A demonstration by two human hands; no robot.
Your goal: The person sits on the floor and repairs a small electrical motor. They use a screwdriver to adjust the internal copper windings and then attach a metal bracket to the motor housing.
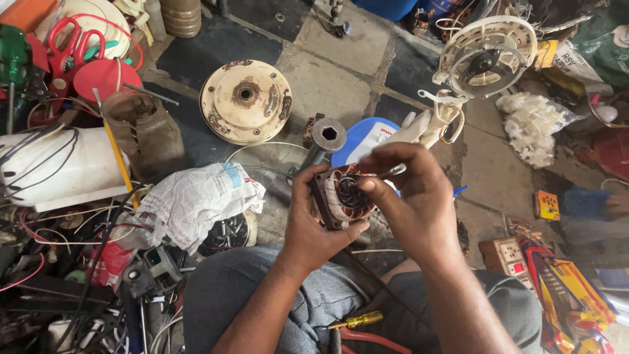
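Here, a small motor stator with copper windings is gripped at frame centre by the left hand, fingers curled around its dark frame. It is touched from three o'clock by the right hand, whose fingers are pinched on a thin metal tool. Crumpled newspaper is seen at nine o'clock, a round cream motor cover at eleven.

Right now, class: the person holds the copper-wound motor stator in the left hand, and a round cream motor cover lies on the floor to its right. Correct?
Not quite. The head view shows the cream motor cover lying up and left of the stator, which the left hand does hold.
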